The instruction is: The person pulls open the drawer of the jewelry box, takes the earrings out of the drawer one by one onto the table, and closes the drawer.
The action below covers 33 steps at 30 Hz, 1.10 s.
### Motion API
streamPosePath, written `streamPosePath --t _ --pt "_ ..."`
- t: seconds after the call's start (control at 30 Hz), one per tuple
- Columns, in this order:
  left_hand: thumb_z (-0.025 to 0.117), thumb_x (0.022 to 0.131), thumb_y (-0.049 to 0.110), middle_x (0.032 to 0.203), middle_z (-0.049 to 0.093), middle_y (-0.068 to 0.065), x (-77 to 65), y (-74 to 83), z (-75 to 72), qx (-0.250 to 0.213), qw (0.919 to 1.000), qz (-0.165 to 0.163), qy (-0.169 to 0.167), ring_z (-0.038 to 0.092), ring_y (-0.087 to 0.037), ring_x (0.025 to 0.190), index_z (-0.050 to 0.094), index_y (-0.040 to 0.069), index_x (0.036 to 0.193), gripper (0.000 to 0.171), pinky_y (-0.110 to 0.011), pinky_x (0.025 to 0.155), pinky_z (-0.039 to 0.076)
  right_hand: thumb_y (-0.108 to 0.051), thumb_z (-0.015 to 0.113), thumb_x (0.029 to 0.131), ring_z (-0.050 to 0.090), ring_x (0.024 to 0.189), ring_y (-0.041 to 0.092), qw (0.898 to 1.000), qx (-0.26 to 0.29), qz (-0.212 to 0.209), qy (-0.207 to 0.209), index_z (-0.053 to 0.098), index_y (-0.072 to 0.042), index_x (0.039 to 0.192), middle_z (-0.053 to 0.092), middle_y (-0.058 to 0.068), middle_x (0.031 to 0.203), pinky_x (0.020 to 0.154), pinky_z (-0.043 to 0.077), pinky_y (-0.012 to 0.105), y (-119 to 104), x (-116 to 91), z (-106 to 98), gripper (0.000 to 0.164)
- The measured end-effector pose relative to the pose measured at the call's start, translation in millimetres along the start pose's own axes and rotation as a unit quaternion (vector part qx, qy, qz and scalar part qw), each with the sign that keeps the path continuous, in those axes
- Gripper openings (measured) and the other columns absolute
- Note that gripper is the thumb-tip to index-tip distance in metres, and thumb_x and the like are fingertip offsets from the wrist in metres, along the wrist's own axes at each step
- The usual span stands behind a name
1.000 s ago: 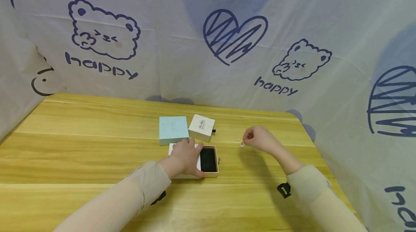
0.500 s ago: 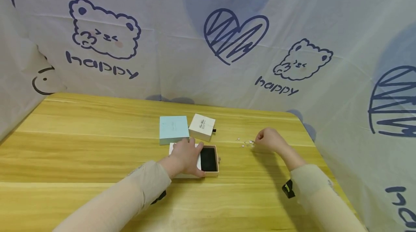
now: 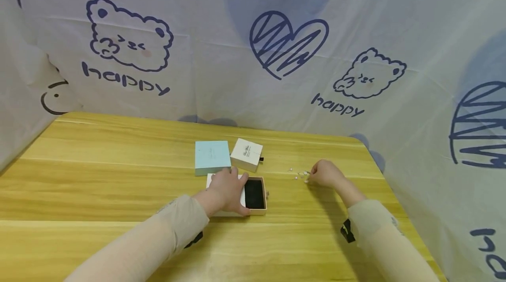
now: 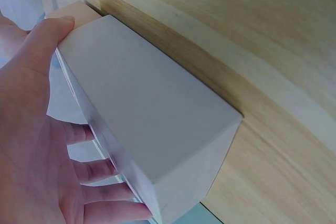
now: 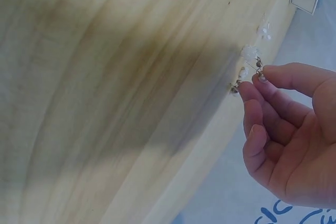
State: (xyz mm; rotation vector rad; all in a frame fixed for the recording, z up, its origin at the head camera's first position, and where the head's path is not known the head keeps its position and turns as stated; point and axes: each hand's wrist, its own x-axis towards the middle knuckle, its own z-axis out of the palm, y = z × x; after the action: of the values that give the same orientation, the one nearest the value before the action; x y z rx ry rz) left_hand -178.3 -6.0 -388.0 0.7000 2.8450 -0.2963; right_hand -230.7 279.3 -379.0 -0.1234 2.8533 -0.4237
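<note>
My left hand (image 3: pixel 227 189) grips a white drawer box (image 4: pixel 147 98) across its sleeve, thumb on the near side and fingers over the far edge. The box's drawer is partly slid out to the right, showing a black lining (image 3: pixel 254 195). To the right, thumb and index finger of my right hand (image 3: pixel 327 173) pinch a small earring (image 5: pixel 262 76) with a thin pin and a pearly bead. Other earrings with clear and pearly parts, one of them an earring (image 5: pixel 264 32) beyond the fingertips, lie on the table close by.
Behind the left hand stand a light blue box (image 3: pixel 212 157) and a small white box (image 3: pixel 247 154) with a black pull tab. The wooden table (image 3: pixel 118 163) ends at a printed cloth (image 3: pixel 221 75) hanging along its back and sides.
My right hand has moved right from the left-hand earrings to those beside them, then slightly lower. The left hand and the boxes have stayed in place.
</note>
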Motion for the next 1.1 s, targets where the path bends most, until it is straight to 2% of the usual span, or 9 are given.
streamPosePath --t 0.2,0.33,0.53,0.63,0.73,0.9,0.97,1.03,1.1 --pt "0.055 0.067 0.080 0.127 0.050 -0.013 0.8 0.1 1.1 -0.004 1.0000 0.000 0.000 0.053 -0.028 0.106 0.038 0.020 0.143 0.098 -0.043 0.083 0.053 -0.008 0.056 0.083 0.037 0.053 0.011 1.000 -0.006 0.005 -0.009 0.061 -0.005 0.065 0.043 -0.004 0.054 0.055 0.034 0.025 4 3 3 0.019" --pt "0.054 0.067 0.080 0.127 0.050 -0.013 1.0 0.3 1.5 -0.004 1.0000 0.001 -0.001 0.053 -0.028 0.106 0.038 0.020 0.143 0.098 -0.043 0.083 0.053 -0.009 0.057 0.083 0.031 0.050 0.010 1.000 -0.009 0.004 -0.014 0.051 -0.010 0.056 0.035 -0.006 0.050 0.052 0.030 0.024 5 4 4 0.027" --pt "0.055 0.067 0.079 0.127 0.050 -0.013 0.3 0.1 1.0 -0.013 0.9999 0.000 0.000 0.053 -0.028 0.106 0.038 0.020 0.143 0.097 -0.044 0.083 0.052 -0.008 0.057 0.080 0.036 0.053 0.010 1.000 -0.028 0.000 -0.008 0.061 -0.006 0.061 0.042 -0.006 0.053 0.053 0.032 0.024 8 4 5 0.019" --pt "0.056 0.067 0.079 0.127 0.050 -0.013 0.1 0.2 0.6 -0.014 0.9999 -0.001 0.000 0.053 -0.028 0.107 0.038 0.020 0.142 0.097 -0.044 0.084 0.052 -0.007 0.056 0.080 0.035 0.052 0.011 0.999 -0.032 0.005 -0.008 0.061 -0.006 0.060 0.041 -0.006 0.052 0.053 0.031 0.024 9 4 6 0.021" --pt "0.057 0.067 0.078 0.127 0.050 -0.014 -0.1 1.0 -0.3 -0.013 0.9999 -0.001 0.001 0.053 -0.029 0.108 0.039 0.020 0.142 0.097 -0.045 0.084 0.052 -0.008 0.057 0.081 0.038 0.053 0.011 0.999 -0.039 0.011 -0.008 0.064 -0.007 0.062 0.048 -0.004 0.055 0.053 0.033 0.024 10 3 6 0.021" --pt "0.057 0.067 0.078 0.127 0.049 -0.014 -0.1 1.6 -1.1 -0.019 0.9998 -0.001 -0.001 0.052 -0.029 0.109 0.038 0.019 0.142 0.097 -0.045 0.084 0.052 -0.008 0.056 0.083 0.052 0.064 0.016 0.997 -0.060 0.036 0.024 0.070 -0.006 0.079 0.066 0.005 0.078 0.056 0.041 0.028 2 0 1 0.014" --pt "0.057 0.067 0.078 0.127 0.049 -0.014 -0.1 1.2 -1.4 -0.019 0.9998 -0.001 -0.002 0.052 -0.029 0.109 0.038 0.019 0.143 0.098 -0.045 0.084 0.052 -0.005 0.053 0.084 0.058 0.073 0.020 0.997 -0.058 0.028 0.038 0.069 -0.004 0.090 0.068 0.010 0.089 0.061 0.047 0.033 -7 -1 -3 0.017" --pt "0.057 0.067 0.078 0.127 0.049 -0.014 -0.2 0.8 -1.6 -0.018 0.9998 -0.001 -0.003 0.052 -0.029 0.108 0.038 0.019 0.143 0.098 -0.044 0.083 0.052 -0.004 0.051 0.086 0.060 0.081 0.025 0.998 -0.040 -0.007 0.038 0.067 0.000 0.101 0.067 0.014 0.096 0.069 0.050 0.038 -19 -1 -6 0.022" --pt "0.056 0.067 0.079 0.127 0.049 -0.014 -0.2 0.5 -1.7 -0.012 0.9999 0.001 -0.003 0.052 -0.028 0.107 0.037 0.020 0.143 0.098 -0.043 0.082 0.053 -0.008 0.055 0.088 0.061 0.092 0.029 0.997 -0.020 -0.066 0.024 0.061 0.003 0.115 0.065 0.018 0.105 0.080 0.050 0.042 -32 -2 -7 0.029"
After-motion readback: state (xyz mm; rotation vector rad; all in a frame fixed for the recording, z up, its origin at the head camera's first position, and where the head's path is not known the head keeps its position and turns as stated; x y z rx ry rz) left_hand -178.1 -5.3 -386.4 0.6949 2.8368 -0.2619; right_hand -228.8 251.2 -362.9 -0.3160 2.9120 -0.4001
